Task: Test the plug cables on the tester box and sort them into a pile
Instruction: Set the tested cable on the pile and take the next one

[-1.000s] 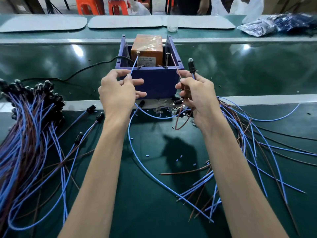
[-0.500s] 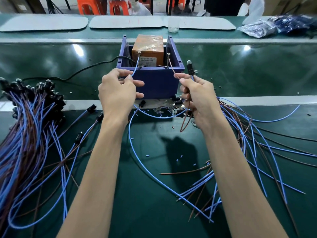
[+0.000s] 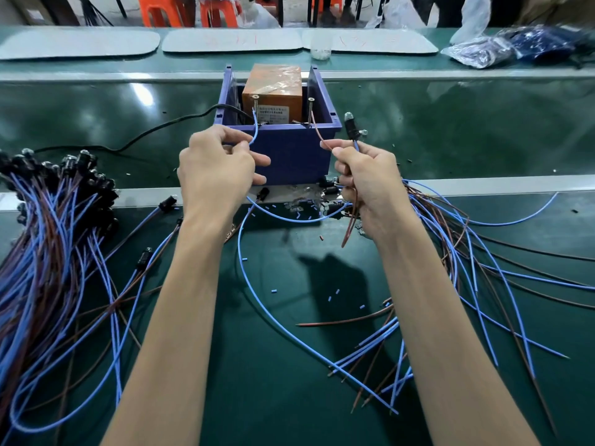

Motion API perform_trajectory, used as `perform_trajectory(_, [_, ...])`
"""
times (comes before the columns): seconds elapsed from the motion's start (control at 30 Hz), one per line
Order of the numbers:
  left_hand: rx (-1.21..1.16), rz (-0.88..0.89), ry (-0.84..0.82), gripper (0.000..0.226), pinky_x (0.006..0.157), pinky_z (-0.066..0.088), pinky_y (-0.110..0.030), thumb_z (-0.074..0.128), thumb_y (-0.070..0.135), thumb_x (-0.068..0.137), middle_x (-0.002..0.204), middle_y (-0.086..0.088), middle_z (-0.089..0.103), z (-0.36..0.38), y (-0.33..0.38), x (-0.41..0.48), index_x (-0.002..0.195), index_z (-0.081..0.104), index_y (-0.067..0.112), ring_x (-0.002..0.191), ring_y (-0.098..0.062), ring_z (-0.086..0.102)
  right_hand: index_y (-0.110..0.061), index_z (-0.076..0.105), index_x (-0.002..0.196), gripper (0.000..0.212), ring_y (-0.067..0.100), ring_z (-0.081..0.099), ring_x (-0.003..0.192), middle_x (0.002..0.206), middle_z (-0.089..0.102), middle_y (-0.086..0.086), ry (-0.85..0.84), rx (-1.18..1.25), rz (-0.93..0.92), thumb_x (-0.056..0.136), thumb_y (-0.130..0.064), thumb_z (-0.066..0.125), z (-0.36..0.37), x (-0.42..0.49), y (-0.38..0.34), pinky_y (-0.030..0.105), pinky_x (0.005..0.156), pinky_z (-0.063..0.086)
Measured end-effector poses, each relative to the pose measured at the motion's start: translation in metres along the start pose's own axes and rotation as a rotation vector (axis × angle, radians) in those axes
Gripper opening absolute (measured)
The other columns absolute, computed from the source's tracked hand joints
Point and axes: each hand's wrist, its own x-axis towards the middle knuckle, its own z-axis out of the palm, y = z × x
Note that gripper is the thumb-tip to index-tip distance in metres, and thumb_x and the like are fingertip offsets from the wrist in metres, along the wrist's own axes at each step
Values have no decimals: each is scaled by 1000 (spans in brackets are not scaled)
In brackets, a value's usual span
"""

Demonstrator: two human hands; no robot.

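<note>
Left hand [image 3: 219, 175] pinches the blue wire [image 3: 255, 130]; right hand [image 3: 367, 185] grips the brown wire [image 3: 317, 130] and plug [image 3: 351, 127] before the tester box [image 3: 296, 152]. Pile [image 3: 48, 236] lies left, loose cables [image 3: 467, 252] right.

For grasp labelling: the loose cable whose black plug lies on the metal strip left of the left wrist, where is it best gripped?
Probably best to pinch the black plug from above, across its sides. It is the thick, rigid part and lies flat, apart from the pile; its thin wires trail down-left among other strands.
</note>
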Motion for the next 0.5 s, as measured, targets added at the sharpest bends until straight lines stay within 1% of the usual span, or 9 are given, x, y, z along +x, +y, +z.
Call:
perform_trajectory(0.13, [7, 6, -18, 23, 76, 58, -33, 47, 11, 91, 58, 22, 68, 0, 0, 1, 79, 59, 27, 44, -4, 63, -16, 70, 87, 26, 3, 22, 41, 55, 31, -9, 0, -6, -2, 93, -5, 48, -1, 0, 0, 14, 36, 19])
perform_trajectory(0.27, [22, 24, -23, 25, 63, 53, -25, 47, 11, 92, 57, 23, 66, -1, 0, 1, 78, 59, 28, 43, -3, 62, -12, 70, 91, 23, 2, 22, 38, 46, 32, -14, -2, 8, 3, 94, -5, 48, -1, 0, 0, 14, 35, 19])
perform_trajectory(0.33, [27, 31, -26, 26, 59, 49, -23, 47, 11, 92, 57, 23, 66, -1, -1, 1, 77, 59, 29, 43, -3, 62, -11, 71, 92, 23, 2, 23, 38, 45, 32, -15, -4, 8, 3, 94, -5, 48, -2, 0, 0, 14, 35, 20])
perform_trajectory(0.5, [36, 38, -31, 26, 60, 50, -24, 47, 11, 92, 58, 23, 66, -2, -1, 1, 78, 59, 29, 43, -4, 63, -9, 71, 93, 23, 3, 23, 38, 46, 33, -14, -3, 5, -4, 94, -4, 48, -3, -1, -1, 14, 35, 21])
